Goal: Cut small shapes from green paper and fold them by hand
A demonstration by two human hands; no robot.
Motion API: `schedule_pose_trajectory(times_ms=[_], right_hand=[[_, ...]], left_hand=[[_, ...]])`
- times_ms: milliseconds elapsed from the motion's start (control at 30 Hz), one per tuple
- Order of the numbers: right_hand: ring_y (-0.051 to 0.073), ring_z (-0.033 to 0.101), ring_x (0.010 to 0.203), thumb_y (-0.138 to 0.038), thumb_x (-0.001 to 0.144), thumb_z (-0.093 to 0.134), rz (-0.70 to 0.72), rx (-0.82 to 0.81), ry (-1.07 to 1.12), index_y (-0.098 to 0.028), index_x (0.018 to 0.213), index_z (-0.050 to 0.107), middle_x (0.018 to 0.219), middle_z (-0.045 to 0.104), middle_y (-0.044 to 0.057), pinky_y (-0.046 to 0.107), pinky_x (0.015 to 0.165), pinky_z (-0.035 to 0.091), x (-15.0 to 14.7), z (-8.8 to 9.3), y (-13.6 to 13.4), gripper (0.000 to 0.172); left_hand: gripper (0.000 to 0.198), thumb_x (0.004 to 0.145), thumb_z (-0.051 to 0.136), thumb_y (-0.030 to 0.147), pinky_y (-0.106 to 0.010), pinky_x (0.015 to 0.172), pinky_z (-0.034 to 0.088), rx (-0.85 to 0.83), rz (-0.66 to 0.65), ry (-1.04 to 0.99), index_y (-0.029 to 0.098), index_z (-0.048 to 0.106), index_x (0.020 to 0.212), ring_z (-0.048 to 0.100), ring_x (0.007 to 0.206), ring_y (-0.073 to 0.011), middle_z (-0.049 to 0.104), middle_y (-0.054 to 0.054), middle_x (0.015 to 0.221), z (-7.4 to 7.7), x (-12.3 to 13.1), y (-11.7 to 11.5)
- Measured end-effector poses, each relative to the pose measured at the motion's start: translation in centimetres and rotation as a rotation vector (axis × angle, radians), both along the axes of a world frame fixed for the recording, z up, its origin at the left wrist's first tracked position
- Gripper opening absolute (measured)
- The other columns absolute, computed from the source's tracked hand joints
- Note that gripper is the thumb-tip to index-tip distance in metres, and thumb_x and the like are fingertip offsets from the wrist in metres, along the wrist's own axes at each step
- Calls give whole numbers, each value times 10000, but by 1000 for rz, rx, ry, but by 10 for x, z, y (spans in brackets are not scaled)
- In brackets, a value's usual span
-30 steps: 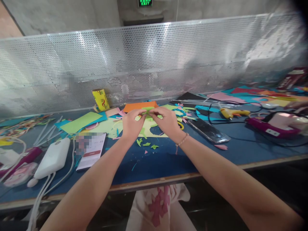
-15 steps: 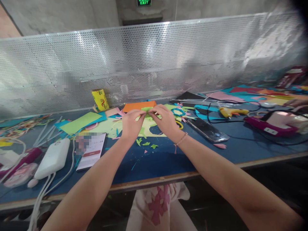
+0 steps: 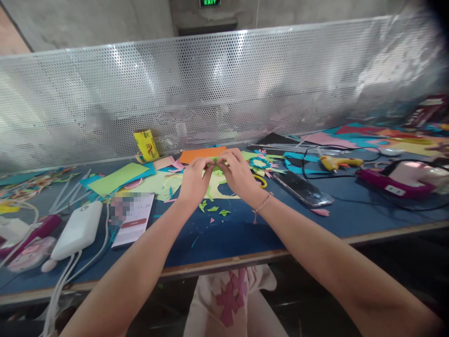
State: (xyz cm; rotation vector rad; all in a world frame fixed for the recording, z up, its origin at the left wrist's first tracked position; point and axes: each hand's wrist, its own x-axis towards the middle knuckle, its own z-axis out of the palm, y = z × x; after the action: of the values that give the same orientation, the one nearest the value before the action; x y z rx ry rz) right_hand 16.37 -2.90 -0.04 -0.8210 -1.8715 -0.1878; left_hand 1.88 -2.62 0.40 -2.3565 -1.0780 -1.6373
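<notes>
My left hand [image 3: 195, 179] and my right hand [image 3: 239, 174] meet over the middle of the table, fingertips pinched on a small green paper piece [image 3: 216, 161]. The fingers partly hide the piece. Beneath them lies a pale green sheet [image 3: 224, 192] with cut edges. Small green leaf-like scraps [image 3: 213, 209] are on the blue tabletop just in front. Behind my hands is an orange sheet [image 3: 198, 154]. Yellow scissor handles [image 3: 261, 181] show beside my right hand, and a blue paper ring [image 3: 260, 162] lies past them.
A lit phone [image 3: 135, 222] and a white power bank [image 3: 80, 229] with cables lie at left. At right are a dark phone [image 3: 303, 188], a yellow glue gun [image 3: 340, 163] and a purple power strip [image 3: 394, 185]. A perforated metal screen [image 3: 224, 84] stands behind.
The green paper piece between my fingertips has turned and shows less of its surface. My right hand has shifted slightly up; both hands still pinch the piece.
</notes>
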Motion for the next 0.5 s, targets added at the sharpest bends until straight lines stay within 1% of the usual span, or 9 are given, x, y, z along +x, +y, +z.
schedule_pose_trajectory(times_ms=[133, 233, 333, 500], right_hand=[[174, 473, 948, -178, 835, 423, -6, -7, 87, -205, 821, 508, 1050, 419, 84, 347, 767, 447, 1, -1, 2, 91], [180, 482, 937, -183, 825, 448, 6, 9, 99, -211, 805, 531, 980, 469, 69, 358, 765, 447, 3, 0, 5, 89], [179, 490, 920, -150, 807, 466, 15, 40, 95, -223, 795, 542, 916, 507, 48, 369, 792, 432, 3, 1, 6, 105], [186, 486, 937, -151, 795, 486, -3, 60, 85, -223, 788, 557, 936, 505, 52, 367, 788, 429, 4, 1, 7, 102]], left_hand=[[99, 731, 552, 180, -281, 681, 461, -55, -33, -80, 196, 614, 807, 579, 706, -133, 641, -37, 777, 1, 0, -1], [95, 718, 569, 197, -277, 679, 470, -74, -45, -133, 193, 626, 794, 592, 694, -129, 651, -38, 772, 1, 0, 0], [94, 714, 572, 197, -280, 682, 475, -37, -42, -139, 202, 632, 785, 598, 689, -130, 656, -33, 755, -1, -1, 1], [87, 720, 558, 189, -287, 685, 470, 20, -10, -121, 207, 639, 748, 600, 689, -139, 657, -26, 725, -2, -2, 0]])
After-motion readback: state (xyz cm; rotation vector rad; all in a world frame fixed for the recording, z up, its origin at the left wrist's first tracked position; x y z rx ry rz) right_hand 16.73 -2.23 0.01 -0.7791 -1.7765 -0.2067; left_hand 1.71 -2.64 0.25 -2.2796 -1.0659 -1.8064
